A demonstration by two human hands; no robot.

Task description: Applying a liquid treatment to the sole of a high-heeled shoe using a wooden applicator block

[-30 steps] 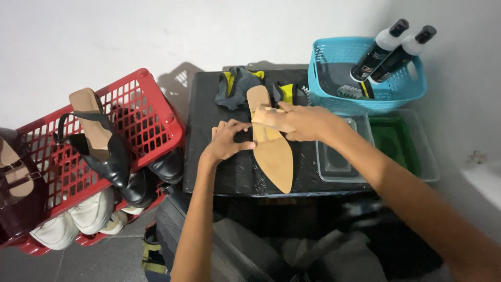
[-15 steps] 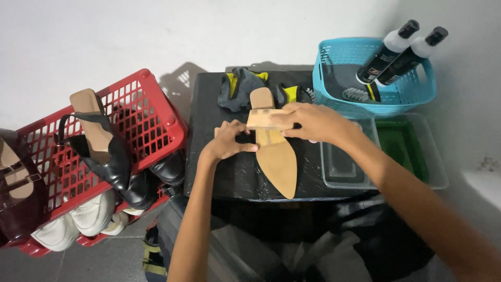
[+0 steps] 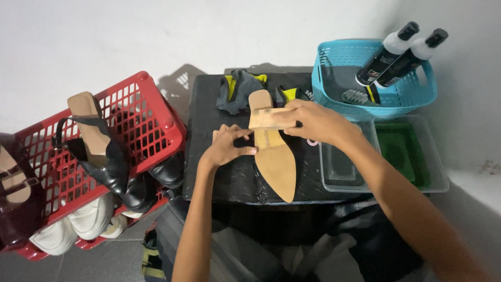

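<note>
From the head camera, a tan-soled pointed shoe lies sole-up on the black table, toe pointing toward six o'clock. The right hand is clamped around a tan block laid across the shoe's heel end. The left hand, at nine o'clock of the shoe, has curled fingers steadying its edge. A blue basket with two bottles sits at two o'clock; a red crate of shoes at nine.

Evenly bright, soft light from above. Faint shadow of red basket on wall. Slight glare on black table. Sharp centre; wide-angle stretch at edges.
</note>
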